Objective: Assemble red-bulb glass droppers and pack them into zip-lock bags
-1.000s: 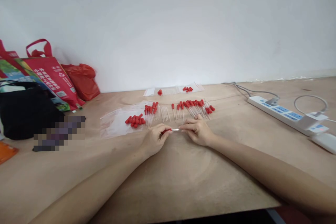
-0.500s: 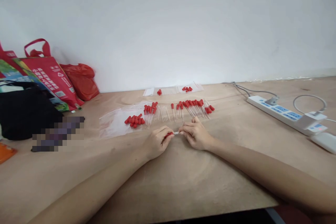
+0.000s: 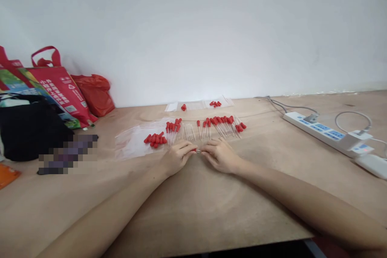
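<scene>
Over the table, the left hand pinches a red bulb and the right hand a slim clear tube, both between the fingertips; sideways force could plausibly crack the tube. Fingers hide most of the bulb, the tube's far end and any joint.

Shows bare at both hands, the left hand and the right hand, all the way to the fingertips. Looks slim through the fingers, softly rounded over the knuckles and broader across the backs of the hands. Narrows at the wrists, then thickens gradually along the left forearm and the right forearm, bare as far as the view reaches. Bears a small dark spot near the left wrist. Appears too small at the nails to tell their shape.
</scene>
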Tool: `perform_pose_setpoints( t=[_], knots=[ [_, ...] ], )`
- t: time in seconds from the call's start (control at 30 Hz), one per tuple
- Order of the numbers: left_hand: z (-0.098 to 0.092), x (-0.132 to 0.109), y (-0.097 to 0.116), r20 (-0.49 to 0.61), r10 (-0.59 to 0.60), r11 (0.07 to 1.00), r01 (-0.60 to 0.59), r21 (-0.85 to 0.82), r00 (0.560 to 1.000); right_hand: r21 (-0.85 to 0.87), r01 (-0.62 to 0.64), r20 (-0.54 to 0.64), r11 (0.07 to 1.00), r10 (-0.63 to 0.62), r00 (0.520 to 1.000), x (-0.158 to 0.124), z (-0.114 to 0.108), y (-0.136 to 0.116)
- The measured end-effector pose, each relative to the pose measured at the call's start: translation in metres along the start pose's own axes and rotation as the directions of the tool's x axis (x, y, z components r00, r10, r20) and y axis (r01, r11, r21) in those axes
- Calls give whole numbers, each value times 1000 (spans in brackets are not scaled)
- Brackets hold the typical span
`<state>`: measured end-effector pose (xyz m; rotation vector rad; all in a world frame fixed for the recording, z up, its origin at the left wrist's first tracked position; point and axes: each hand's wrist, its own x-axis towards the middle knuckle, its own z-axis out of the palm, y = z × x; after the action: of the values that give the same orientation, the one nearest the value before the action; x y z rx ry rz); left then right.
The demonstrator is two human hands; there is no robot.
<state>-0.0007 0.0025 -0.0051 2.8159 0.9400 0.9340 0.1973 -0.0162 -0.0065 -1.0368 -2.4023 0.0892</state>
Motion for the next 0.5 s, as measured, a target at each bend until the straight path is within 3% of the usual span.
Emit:
perform_pose_setpoints(
  t=[0.1, 0.17, 0.27, 0.33, 0.4, 0.5],
  knots=[
    [-5, -4, -4, -71, -107, 990, 112, 80, 992, -91, -102, -68, 991, 96, 993, 0, -6, 6],
    [-6, -7, -7, -85, -193, 974, 202, 106, 977, -79, -282, -147, 956, 268, 952, 3, -12, 21],
    [-5, -10, -12, -44, -254, 962, 257, 93, 966, -32, -614, -254, 789, 588, 768, 14, -20, 52],
    [-4, -10, -14, -25, -264, 960, 265, 96, 964, -51, -752, -274, 657, 715, 643, 23, -23, 71],
    [-3, -10, -15, -30, -272, 955, 273, 114, 962, -93, -809, -275, 581, 765, 582, 30, -21, 85],
    [-2, -11, -15, -54, -279, 948, 284, 146, 959, -154, -831, -253, 534, 792, 556, 35, -14, 96]
  ],
)
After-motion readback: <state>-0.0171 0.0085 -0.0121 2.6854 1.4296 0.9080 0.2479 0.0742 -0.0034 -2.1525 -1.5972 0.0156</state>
